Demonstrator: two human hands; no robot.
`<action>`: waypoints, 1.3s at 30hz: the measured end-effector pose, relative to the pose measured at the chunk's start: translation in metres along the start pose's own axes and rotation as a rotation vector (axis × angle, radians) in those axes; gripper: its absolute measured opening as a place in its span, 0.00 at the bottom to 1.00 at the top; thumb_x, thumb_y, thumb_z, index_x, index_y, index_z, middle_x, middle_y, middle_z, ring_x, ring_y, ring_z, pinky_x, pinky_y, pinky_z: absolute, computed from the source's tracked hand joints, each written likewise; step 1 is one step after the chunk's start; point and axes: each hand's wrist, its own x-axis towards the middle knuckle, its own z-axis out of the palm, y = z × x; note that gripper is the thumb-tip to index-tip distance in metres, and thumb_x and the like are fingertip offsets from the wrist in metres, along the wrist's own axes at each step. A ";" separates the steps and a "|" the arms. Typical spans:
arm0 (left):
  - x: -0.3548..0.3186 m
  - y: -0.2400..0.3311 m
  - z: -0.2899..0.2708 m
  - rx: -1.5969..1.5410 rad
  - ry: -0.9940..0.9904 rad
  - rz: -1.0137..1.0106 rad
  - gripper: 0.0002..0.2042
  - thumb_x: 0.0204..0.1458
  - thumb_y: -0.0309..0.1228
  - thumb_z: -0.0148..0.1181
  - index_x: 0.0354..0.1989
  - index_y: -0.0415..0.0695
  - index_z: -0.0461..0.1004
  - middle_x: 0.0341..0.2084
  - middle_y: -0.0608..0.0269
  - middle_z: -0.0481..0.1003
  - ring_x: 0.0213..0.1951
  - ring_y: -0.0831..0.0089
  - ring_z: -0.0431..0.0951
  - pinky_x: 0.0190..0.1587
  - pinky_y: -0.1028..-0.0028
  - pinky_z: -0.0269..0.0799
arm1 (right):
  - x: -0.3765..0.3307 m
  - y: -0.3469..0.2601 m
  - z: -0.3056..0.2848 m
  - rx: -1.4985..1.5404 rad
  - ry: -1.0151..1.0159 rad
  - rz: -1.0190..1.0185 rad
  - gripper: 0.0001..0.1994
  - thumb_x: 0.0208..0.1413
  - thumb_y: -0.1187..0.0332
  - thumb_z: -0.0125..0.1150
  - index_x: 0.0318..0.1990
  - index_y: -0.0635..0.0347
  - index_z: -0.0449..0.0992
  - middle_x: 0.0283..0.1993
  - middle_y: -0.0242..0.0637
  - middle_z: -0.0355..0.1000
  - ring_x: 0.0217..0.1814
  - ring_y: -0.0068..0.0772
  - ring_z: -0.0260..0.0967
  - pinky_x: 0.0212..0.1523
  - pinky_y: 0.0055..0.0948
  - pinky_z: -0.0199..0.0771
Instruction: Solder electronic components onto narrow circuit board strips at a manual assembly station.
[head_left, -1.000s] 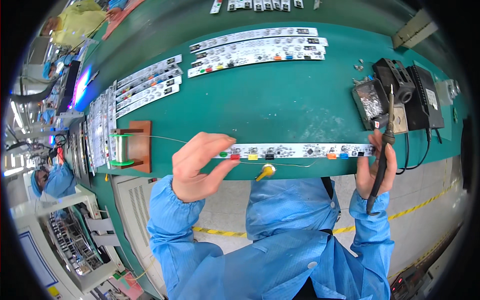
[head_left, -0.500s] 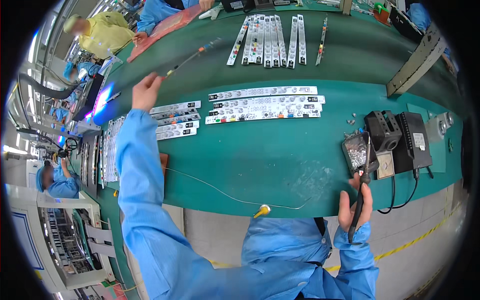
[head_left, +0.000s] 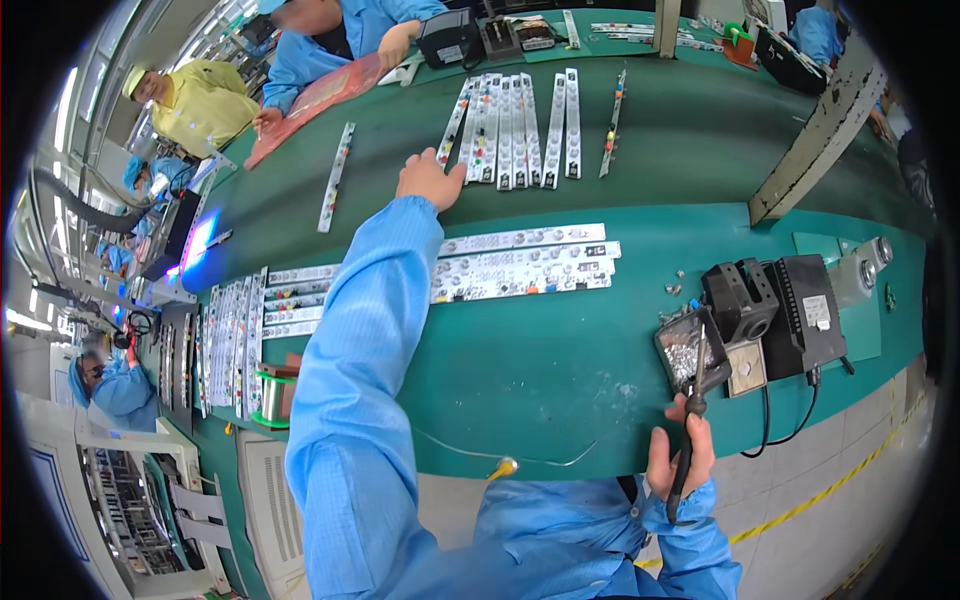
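The room is a working electronics line, with a green workbench (head_left: 520,400) fronting a darker green surface (head_left: 720,120). One circuit-board strip (head_left: 336,180), carried in the left hand half a second ago, now lies released on the darker surface, well apart from the grouped strips (head_left: 507,135).

The left hand (head_left: 430,182) is now at the near end of that group's leftmost strip; whether its fingers are closed on that strip cannot be determined. The right hand (head_left: 700,450) remains wrapped around the soldering iron (head_left: 696,403), tip upward near the black tray (head_left: 662,352) of metallic scrap. Solder wire (head_left: 545,462) lies along the bench's near edge. With the first strip out of hand, the operation appears to be at a changeover between strips, with soldering paused
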 end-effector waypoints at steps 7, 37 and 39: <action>0.080 0.030 0.029 -0.140 -0.091 -0.333 0.52 0.37 0.67 0.56 0.66 0.41 0.54 0.62 0.45 0.59 0.62 0.48 0.60 0.63 0.57 0.57 | 0.000 0.000 -0.007 -0.015 -0.048 0.060 0.33 0.47 0.83 0.59 0.62 0.57 0.57 0.51 0.59 0.70 0.41 0.47 0.73 0.43 0.42 0.75; 0.117 0.096 0.028 -0.118 -0.190 -0.314 0.42 0.29 0.33 0.69 0.57 0.30 0.58 0.50 0.45 0.72 0.52 0.55 0.75 0.53 0.68 0.71 | 0.003 0.004 -0.007 -0.004 -0.038 0.085 0.32 0.48 0.80 0.59 0.62 0.54 0.56 0.50 0.59 0.71 0.36 0.44 0.74 0.36 0.39 0.77; 0.120 0.092 0.027 -0.137 -0.212 -0.300 0.40 0.29 0.32 0.68 0.56 0.30 0.60 0.50 0.46 0.72 0.52 0.55 0.74 0.54 0.68 0.71 | 0.003 0.006 -0.006 0.000 -0.016 0.073 0.32 0.48 0.80 0.59 0.62 0.55 0.57 0.50 0.59 0.71 0.36 0.44 0.74 0.36 0.39 0.77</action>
